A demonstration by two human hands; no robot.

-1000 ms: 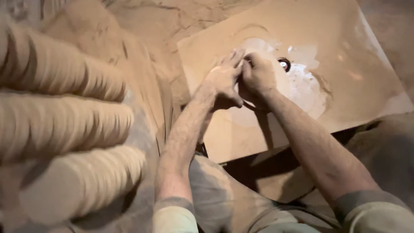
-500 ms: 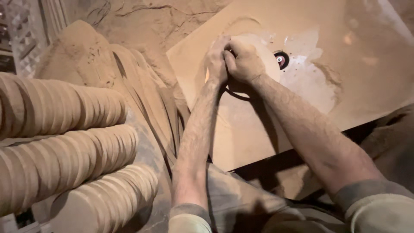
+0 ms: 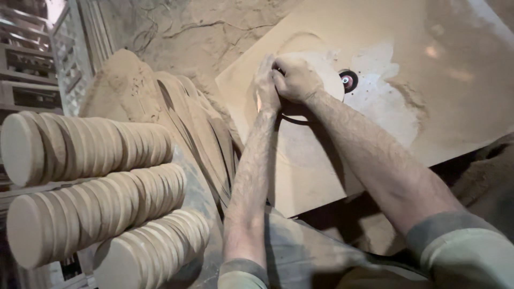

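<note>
A round wooden disc (image 3: 325, 77) lies flat on a dusty work table (image 3: 417, 37), its edge against a small spinning cutter (image 3: 348, 81) that pokes up through the table top. My right hand (image 3: 295, 79) presses down on the disc from above. At the disc's left edge my left hand (image 3: 264, 84) grips it, fingers held together. Most of the disc is hidden under both hands.
Three rows of finished wooden discs (image 3: 91, 145) lie stacked on edge at the left. Thin curved wooden strips (image 3: 199, 124) covered in sawdust lean beside the table. Sawdust heaps (image 3: 408, 97) lie on the table top to the right of the cutter. A wooden lattice frame (image 3: 69, 48) stands at the upper left.
Both hands have stayed on the disc and turned it against the cutter. My view has shifted, so more of the disc rows shows at the left.
</note>
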